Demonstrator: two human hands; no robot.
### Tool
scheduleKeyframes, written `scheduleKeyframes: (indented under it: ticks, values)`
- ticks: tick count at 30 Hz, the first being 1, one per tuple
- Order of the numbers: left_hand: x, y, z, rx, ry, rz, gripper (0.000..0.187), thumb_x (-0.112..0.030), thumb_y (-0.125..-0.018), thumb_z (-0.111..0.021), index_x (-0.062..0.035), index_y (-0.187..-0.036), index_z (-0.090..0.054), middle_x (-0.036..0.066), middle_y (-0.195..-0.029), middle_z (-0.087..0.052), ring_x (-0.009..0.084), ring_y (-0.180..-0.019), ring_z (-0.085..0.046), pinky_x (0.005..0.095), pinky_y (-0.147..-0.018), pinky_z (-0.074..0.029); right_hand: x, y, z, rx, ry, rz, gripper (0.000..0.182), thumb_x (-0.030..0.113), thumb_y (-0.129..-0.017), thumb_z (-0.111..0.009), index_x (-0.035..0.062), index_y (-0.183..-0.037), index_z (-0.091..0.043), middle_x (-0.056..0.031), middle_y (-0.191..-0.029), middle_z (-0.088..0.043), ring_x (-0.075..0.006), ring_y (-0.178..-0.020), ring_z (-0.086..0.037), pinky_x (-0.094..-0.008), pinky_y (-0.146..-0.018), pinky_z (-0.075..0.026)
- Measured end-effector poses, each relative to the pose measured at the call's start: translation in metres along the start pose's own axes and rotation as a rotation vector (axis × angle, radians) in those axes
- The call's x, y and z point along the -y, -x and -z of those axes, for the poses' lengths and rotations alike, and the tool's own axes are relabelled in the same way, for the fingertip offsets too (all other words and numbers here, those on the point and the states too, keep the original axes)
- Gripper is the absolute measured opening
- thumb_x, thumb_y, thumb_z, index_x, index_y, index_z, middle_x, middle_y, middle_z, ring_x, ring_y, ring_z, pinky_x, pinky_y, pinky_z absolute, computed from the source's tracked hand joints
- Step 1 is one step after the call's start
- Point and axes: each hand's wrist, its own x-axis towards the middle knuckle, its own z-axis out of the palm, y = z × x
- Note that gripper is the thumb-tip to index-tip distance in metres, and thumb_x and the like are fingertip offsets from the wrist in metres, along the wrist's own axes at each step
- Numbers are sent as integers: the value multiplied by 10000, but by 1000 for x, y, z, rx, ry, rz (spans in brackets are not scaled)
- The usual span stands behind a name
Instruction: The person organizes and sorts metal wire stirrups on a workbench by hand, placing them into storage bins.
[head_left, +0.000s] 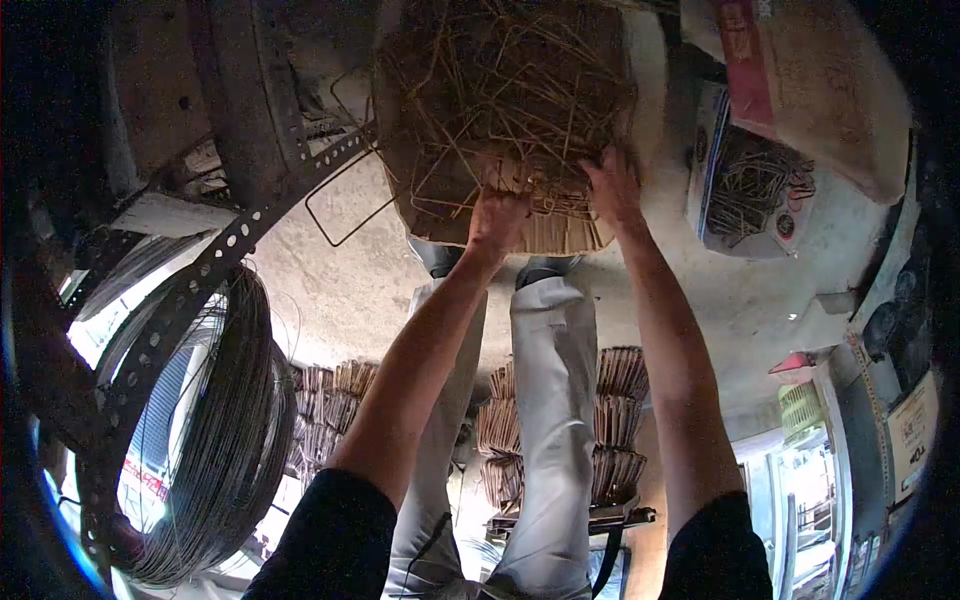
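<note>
A sheet of brown cardboard (575, 237) lies on the floor in front of my feet, carrying a tangled heap of bent metal wire pieces (500, 90). My left hand (502, 212) is at the near side of the heap, fingers curled in among the wire pieces and closed on some of them. Just right of it, my right hand (614, 187) touches the heap's right edge with thumb and fingers apart. Several wire pieces lie between the two hands. One rectangular bent wire (330, 240) sticks out past the heap's left side.
On the left stand a perforated metal angle bar (215, 255) and a large wire coil (225, 420). A box of short wire pieces (750, 190) is at right, beside a large cardboard piece (830, 90). Behind my legs are stacked bundles of bent wire (620, 425).
</note>
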Motion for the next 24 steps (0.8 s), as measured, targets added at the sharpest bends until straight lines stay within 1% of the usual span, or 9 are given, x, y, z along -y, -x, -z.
scheduleKeyframes:
  ticks: [2, 6, 8, 9, 11, 14, 18, 20, 24]
  values:
    - [-36, 17, 9, 41, -1191, -496, 385, -185, -750, -625, -60, -1113, -608, 127, -1033, -657, 248, -991, -617, 386, -920, -443, -7, -10, -30, -121, -124, -73, 491, 164, -849, -611, 182, -1323, -486, -183, -1428, -305, -374, -1293, -346, -526, -1032, -331]
    - [-53, 46, 10, 179, -1391, -440, 370, -178, -792, -582, -112, -1155, -605, 101, -1125, -626, 243, -1059, -586, 395, -952, -432, 6, -11, -21, -217, 76, -8, 461, 151, -843, -614, 158, -1293, -520, -181, -1419, -324, -363, -1301, -334, -513, -1032, -333]
    - [-73, 51, 14, 264, -1524, -405, 367, -173, -820, -553, -147, -1183, -604, 84, -1187, -606, 239, -1105, -566, 401, -974, -426, 17, -9, -1, -47, 235, -57, 438, 174, -835, -627, 121, -1262, -545, -175, -1412, -339, -346, -1303, -327, -505, -1033, -330]
    - [-86, 51, 16, 263, -1526, -407, 367, -173, -820, -553, -147, -1183, -604, 84, -1187, -606, 239, -1105, -566, 401, -974, -426, 19, -7, 3, -50, 234, -58, 438, 174, -835, -627, 121, -1262, -545, -175, -1412, -339, -346, -1303, -327, -505, -1033, -330]
    - [-119, 52, 22, 501, -1262, -195, 363, -194, -837, -545, -145, -1193, -595, 75, -1211, -593, 243, -1123, -554, 396, -1001, -410, 19, -6, 3, -62, 332, 6, 419, 245, -844, -621, 93, -1229, -559, -173, -1406, -357, -337, -1310, -318, -521, -1037, -310]
    - [-121, 57, 23, 398, -1166, -248, 363, -193, -841, -540, -151, -1199, -586, 78, -1196, -601, 240, -1135, -550, 384, -1020, -398, 10, -2, -8, -174, 221, 16, 408, 305, -838, -610, 78, -1175, -572, -171, -1367, -402, -339, -1299, -329, -536, -1026, -304]
    - [-137, 62, 25, 444, -1190, -180, 365, -207, -838, -543, -171, -1198, -585, 89, -1166, -618, 235, -1123, -559, 376, -1038, -377, -1, 9, -13, -230, 310, 142, 357, 323, -834, -592, 82, -1098, -593, -161, -1282, -477, -339, -1252, -387, -556, -998, -313]
    - [-128, 65, 24, 245, -1182, -506, 363, -216, -822, -552, -184, -1181, -596, 81, -1109, -647, 234, -1062, -597, 424, -1034, -366, -4, 9, -25, -422, 166, 80, 308, 314, -839, -572, 98, -1058, -597, -143, -1171, -546, -319, -1172, -471, -537, -992, -318]
    - [-120, 67, 23, -28, -1234, -833, 380, -235, -811, -562, -194, -1187, -593, 67, -1105, -650, 232, -1033, -613, 485, -1033, -344, 21, 50, 44, -524, 153, 145, 287, 287, -843, -567, 81, -1040, -596, -150, -1092, -576, -307, -1021, -575, -492, -929, -404]
